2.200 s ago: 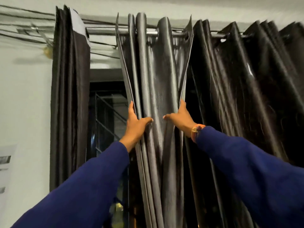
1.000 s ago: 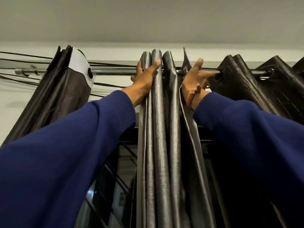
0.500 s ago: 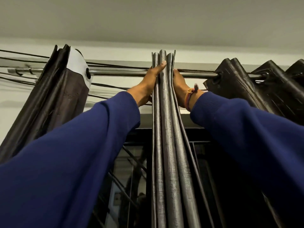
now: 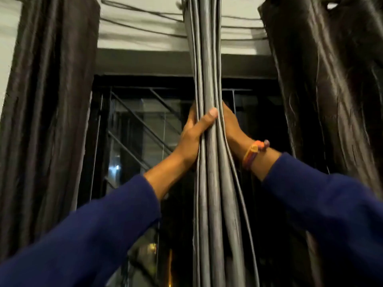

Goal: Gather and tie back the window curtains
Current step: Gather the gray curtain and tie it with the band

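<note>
A grey curtain panel (image 4: 209,63) hangs in the middle of the window, squeezed into a narrow bundle of vertical folds. My left hand (image 4: 192,135) grips the bundle from the left, thumb wrapped across its front. My right hand (image 4: 233,129) presses against the bundle's right side; its fingers are hidden behind the folds. A dark brown curtain (image 4: 47,100) hangs gathered at the left, and another dark curtain (image 4: 331,79) hangs at the right.
Behind the bundle is a dark window (image 4: 141,125) with metal grille bars. Black cables (image 4: 141,21) run along the white wall above the window frame. An orange band (image 4: 253,151) sits on my right wrist.
Both hands have slid down the gathered grey panel from the rod to window height. The view has dropped with them, so the rod is out of frame.
</note>
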